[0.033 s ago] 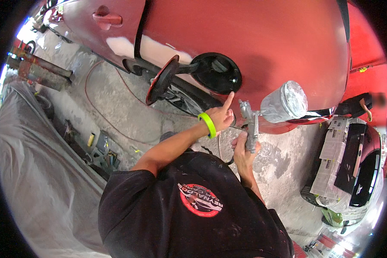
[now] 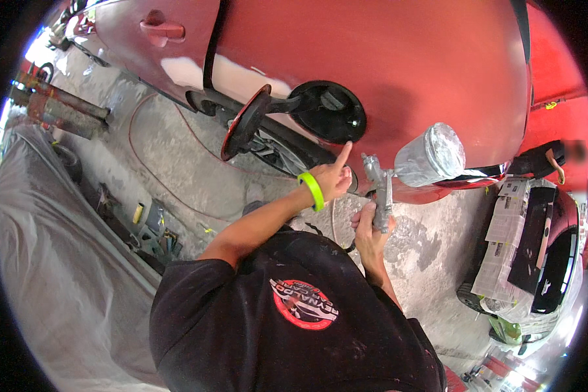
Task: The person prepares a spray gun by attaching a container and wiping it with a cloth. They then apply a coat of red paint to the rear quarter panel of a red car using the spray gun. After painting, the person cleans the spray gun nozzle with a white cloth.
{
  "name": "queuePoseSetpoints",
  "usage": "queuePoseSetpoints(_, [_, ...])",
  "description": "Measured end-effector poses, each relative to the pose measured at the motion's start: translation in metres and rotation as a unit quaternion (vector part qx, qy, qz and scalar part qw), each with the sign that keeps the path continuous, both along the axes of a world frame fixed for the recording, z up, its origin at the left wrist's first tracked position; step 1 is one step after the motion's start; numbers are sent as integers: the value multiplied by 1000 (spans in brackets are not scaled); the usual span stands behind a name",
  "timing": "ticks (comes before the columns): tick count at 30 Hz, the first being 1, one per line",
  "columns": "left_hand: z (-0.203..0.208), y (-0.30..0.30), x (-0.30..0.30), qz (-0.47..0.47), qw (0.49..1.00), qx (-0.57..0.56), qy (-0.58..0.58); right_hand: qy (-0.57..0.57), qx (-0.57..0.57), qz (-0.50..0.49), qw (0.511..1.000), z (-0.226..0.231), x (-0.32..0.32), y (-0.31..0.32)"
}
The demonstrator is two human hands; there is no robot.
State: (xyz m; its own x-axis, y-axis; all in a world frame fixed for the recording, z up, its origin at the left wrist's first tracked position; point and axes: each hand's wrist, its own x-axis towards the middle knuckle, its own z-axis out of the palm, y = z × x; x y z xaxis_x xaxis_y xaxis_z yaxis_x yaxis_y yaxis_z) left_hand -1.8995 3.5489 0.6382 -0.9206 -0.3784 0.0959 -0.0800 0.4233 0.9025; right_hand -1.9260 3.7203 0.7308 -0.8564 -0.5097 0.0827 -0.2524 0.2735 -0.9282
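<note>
My right hand is wrapped round the grip of a metal spray gun. Its paint-smeared, translucent cup tilts to the right, close to the red car body panel. My left hand holds nothing: the index finger is stretched out at the lower rim of the black fuel filler recess, and the other fingers are curled. Whether the fingertip touches the panel I cannot tell. The round fuel flap stands swung out on its hinge arm, left of the recess. A yellow-green wristband circles my left wrist.
A rear wheel sits below the flap. A thin hose loops over the concrete floor. Grey sheeting covers something at left. At right stand a paper-masked car and another person. A metal post lies far left.
My left hand has shifted very slightly left and down. The spray gun in my right hand has hardly moved.
</note>
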Motion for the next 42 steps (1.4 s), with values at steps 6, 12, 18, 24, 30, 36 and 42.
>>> queuePoseSetpoints(6, [16,-32,25,64,800,589,98,-112,-32,12,993,6,4,23])
queuePoseSetpoints(12, [120,-48,-15,181,848,346,358,-113,-65,-31,991,2,11,27])
queuePoseSetpoints(18, [37,1,-85,268,927,19,260,-121,-68,-41,989,1,0,17])
queuePoseSetpoints(24, [62,16,-87,372,896,-82,227,-87,-48,-78,992,-17,-10,31])
queuePoseSetpoints(30, [18,28,-72,316,914,6,255,-95,-70,-67,991,-10,-17,18])
queuePoseSetpoints(36, [-25,-13,-42,184,916,-223,277,-80,-63,6,995,-17,-11,11])
queuePoseSetpoints(42, [-49,-77,18,103,899,-409,120,-45,-40,51,997,-17,-1,-7])
